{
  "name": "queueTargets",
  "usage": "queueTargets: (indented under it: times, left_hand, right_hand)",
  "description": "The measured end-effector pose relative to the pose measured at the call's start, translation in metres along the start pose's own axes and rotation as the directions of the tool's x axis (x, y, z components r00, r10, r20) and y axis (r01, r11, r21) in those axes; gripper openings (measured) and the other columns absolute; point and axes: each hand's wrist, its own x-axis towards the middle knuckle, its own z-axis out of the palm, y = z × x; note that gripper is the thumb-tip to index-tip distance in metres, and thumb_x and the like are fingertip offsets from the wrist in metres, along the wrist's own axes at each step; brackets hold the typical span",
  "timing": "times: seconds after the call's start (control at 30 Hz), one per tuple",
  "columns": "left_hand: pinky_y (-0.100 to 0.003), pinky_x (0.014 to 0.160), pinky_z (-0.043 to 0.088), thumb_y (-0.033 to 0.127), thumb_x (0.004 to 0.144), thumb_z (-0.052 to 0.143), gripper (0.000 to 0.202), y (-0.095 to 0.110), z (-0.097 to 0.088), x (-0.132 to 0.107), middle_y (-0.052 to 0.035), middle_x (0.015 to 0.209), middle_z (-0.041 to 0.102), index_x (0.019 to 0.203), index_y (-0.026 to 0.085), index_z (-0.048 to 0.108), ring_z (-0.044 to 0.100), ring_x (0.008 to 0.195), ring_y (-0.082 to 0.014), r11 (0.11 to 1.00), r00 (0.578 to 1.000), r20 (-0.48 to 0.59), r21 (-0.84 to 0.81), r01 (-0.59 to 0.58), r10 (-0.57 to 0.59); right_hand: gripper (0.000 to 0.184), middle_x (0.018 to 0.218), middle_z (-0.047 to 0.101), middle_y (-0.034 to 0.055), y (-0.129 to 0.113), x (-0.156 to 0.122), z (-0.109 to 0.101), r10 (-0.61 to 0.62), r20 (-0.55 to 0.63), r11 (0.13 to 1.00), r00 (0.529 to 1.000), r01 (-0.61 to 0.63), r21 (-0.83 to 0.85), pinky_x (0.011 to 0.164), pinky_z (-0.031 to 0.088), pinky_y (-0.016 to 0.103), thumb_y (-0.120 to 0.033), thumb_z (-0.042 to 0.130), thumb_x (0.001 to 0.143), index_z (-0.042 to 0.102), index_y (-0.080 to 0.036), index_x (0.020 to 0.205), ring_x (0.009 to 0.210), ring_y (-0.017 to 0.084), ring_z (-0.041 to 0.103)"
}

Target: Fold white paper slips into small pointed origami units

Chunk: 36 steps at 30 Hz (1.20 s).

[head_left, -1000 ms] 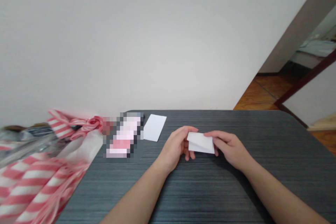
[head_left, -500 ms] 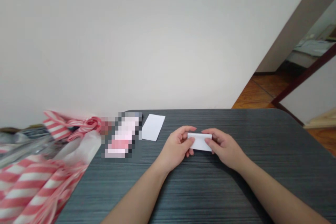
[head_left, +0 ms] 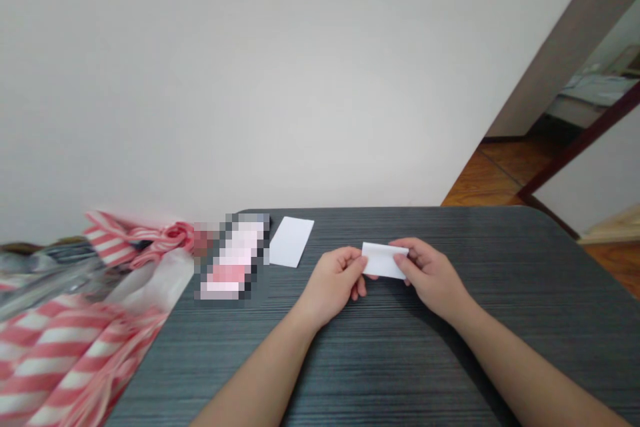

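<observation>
A small folded white paper (head_left: 383,260) is held just above the dark striped table (head_left: 450,347), between both hands. My left hand (head_left: 336,280) pinches its left edge with thumb and fingers curled. My right hand (head_left: 429,275) grips its right edge, thumb on the near side and fingers behind. The paper is folded into a narrow rectangle.
A second flat white paper (head_left: 292,241) lies on the table farther back on the left, beside a blurred pink and white object (head_left: 231,260). A red and white striped plastic bag (head_left: 75,320) covers the left edge. A doorway and wooden floor (head_left: 500,180) are at right.
The paper went from a loosely folded, open flap to a flat narrow rectangle. Both hands shifted slightly away from me with it, and the left fingers curled in at its left edge.
</observation>
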Motion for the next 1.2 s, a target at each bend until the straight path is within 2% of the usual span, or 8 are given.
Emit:
queueTargets:
  times: [0.33,0.87,1.2]
  left_hand:
    - [-0.019,0.045,0.036,0.041,0.092,0.052,0.034,0.0022,-0.0001,-0.0023,0.0011,0.049,0.058,0.079,0.014,0.067,0.046,0.041,-0.0084,1.0,1.0,0.014,0.029,0.005,-0.006]
    - [-0.019,0.043,0.035,0.043,0.093,0.05,0.038,0.0031,0.0007,-0.0026,0.0009,0.047,0.057,0.077,0.013,0.068,0.046,0.04,-0.0085,0.999,0.999,0.01,0.039,0.033,-0.033]
    - [-0.018,0.043,0.034,0.044,0.091,0.052,0.035,0.002,0.0014,-0.0032,0.0024,0.047,0.055,0.077,0.014,0.067,0.045,0.04,-0.0084,0.997,1.0,-0.026,0.074,0.018,-0.016]
  right_hand:
    - [0.025,0.067,0.057,-0.0018,0.0023,0.0011,-0.0013,0.011,0.004,0.999,1.0,-0.011,-0.034,0.051,0.041,0.025,-0.031,0.056,0.09,0.061,-0.018,0.112,0.055,0.014,0.051]
    - [0.022,0.07,0.06,-0.0003,0.0046,0.0017,-0.0017,-0.03,0.0,0.998,1.0,0.03,-0.063,0.05,0.04,0.025,-0.031,0.056,0.09,0.062,-0.019,0.108,0.055,0.013,0.051]
    - [0.022,0.069,0.059,-0.0013,0.0016,0.0015,-0.0003,-0.021,-0.005,0.998,1.0,0.02,-0.056,0.051,0.039,0.026,-0.03,0.056,0.089,0.062,-0.018,0.107,0.054,0.013,0.05]
